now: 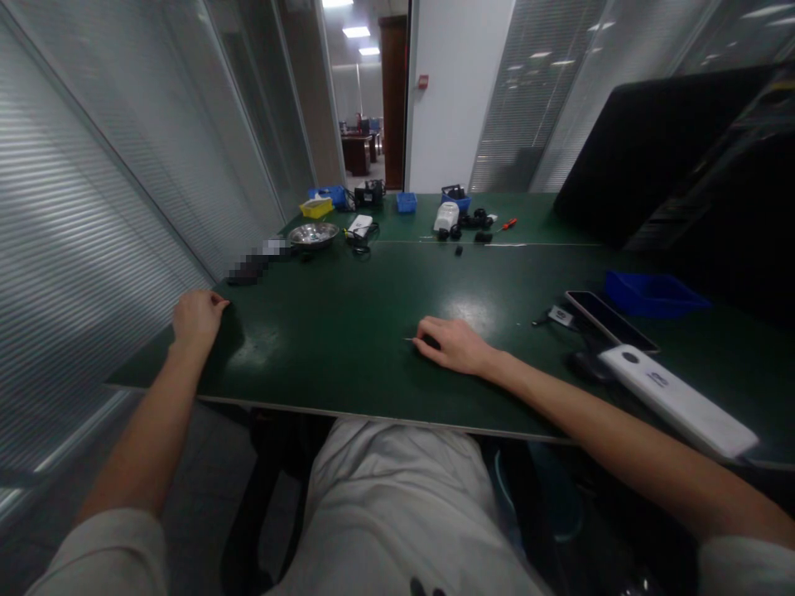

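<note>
Over the left part of the green table (348, 331), my left hand (197, 319) is closed, thumb and fingertips pinched together. Whatever it may hold is too small to make out. My right hand (456, 343) rests on the table near the middle, thumb and forefinger closed on a thin, pale, needle-like piece (408, 338) that points left. Its exact kind is too small to tell. Beyond my left hand lies a dark, blurred-out object (248, 269), and a shiny metal bowl (314, 235) stands farther back.
On the right lie a phone (609, 319), a white device (676, 397) and a blue tray (655, 294), with a large dark screen (658, 157) behind. A yellow tray (316, 207), blue bins (406, 202), black parts (475, 219) and an orange-handled screwdriver (509, 224) line the back.
</note>
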{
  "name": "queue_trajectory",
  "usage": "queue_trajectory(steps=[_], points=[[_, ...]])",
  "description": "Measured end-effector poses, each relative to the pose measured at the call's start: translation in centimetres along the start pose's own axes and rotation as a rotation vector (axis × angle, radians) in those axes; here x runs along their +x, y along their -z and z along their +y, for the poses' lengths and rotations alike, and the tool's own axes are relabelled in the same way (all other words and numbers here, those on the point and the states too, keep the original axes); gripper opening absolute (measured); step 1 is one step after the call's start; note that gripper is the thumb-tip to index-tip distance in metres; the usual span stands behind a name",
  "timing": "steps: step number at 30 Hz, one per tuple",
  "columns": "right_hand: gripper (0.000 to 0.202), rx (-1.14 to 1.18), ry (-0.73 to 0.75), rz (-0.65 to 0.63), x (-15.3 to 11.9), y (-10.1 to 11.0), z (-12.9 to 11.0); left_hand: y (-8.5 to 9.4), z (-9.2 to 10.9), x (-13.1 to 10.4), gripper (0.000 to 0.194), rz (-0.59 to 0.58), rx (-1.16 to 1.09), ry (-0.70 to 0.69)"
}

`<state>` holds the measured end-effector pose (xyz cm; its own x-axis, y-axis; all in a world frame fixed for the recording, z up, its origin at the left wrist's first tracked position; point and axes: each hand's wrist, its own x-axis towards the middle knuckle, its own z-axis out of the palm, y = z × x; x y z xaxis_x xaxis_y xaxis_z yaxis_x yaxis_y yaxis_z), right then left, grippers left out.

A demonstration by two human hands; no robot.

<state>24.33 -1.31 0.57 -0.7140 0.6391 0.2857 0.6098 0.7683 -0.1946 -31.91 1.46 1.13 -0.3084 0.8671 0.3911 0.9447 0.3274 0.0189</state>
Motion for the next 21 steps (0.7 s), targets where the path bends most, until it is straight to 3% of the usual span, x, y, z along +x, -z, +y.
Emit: queue_trajectory(steps=[5, 11, 18, 21], points=[[0.023, 0.011, -0.001, -0.002, 0.0, 0.1, 0.0, 0.4, 1.2, -0.5, 0.038, -0.065, 0.142, -0.007], [0.024, 0.009, -0.007, -0.010, 0.0, 0.1, 0.0, 0.2, 1.5, -0.2, 0.039, -0.069, 0.152, 0.005], [0.023, 0.020, -0.014, -0.019, 0.1, 0.1, 0.1, -0.9, 0.2, 0.3, 0.030, -0.013, -0.046, 0.054], [0.024, 0.019, -0.011, -0.010, 0.1, 0.0, 0.1, -0.7, 1.5, 0.1, 0.027, -0.023, -0.220, -0.056]])
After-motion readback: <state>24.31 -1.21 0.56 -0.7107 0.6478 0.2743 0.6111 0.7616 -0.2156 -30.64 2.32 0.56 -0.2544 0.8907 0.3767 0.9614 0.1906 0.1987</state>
